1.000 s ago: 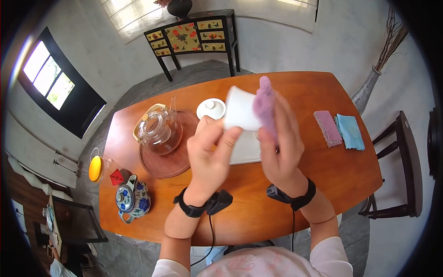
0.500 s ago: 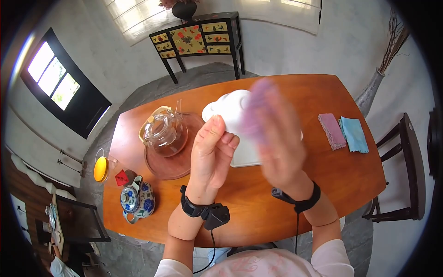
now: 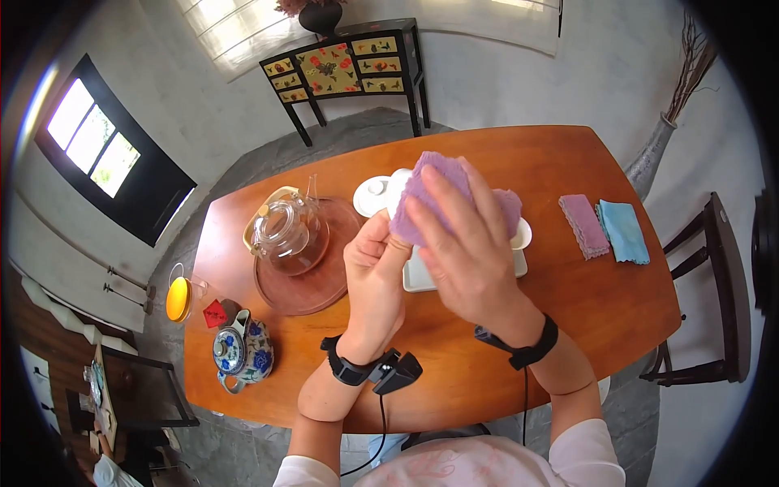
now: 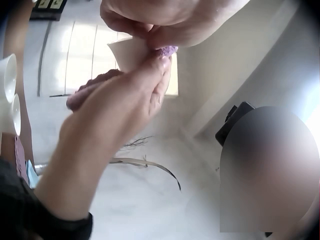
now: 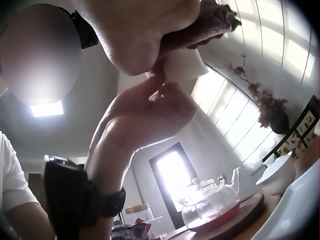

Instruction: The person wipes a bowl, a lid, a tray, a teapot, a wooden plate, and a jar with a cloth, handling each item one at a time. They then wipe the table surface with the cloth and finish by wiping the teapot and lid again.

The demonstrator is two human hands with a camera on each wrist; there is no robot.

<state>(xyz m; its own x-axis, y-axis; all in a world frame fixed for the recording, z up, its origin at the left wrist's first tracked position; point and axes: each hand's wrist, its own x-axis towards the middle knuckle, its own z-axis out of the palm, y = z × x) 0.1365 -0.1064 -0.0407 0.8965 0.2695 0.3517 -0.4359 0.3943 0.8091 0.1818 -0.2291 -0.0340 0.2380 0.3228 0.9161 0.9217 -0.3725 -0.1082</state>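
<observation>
Cup (image 3: 396, 188) lies left of the right hand (image 3: 472, 261), cloth (image 3: 419, 188) between them. Left hand (image 3: 376, 272) pinches the cup; right hand's grip holds the cloth.

Surroundings, head view. On the wooden table (image 3: 568, 325), a clear glass teapot (image 3: 288, 231) stands on a round brown tray (image 3: 300, 297); at lower left are a blue-and-white floral teapot (image 3: 256, 349), a small red packet (image 3: 214, 314) and a yellow-topped vessel (image 3: 178, 299). At right, a folded pink cloth (image 3: 583, 229) lies beside a folded blue cloth (image 3: 623, 233). Background: painted cabinet (image 3: 330, 69) bearing a dark vase (image 3: 322, 18); black door (image 3: 162, 199); grey floor vase (image 3: 652, 158) with dry branches (image 3: 688, 77); dark chair (image 3: 726, 284).
</observation>
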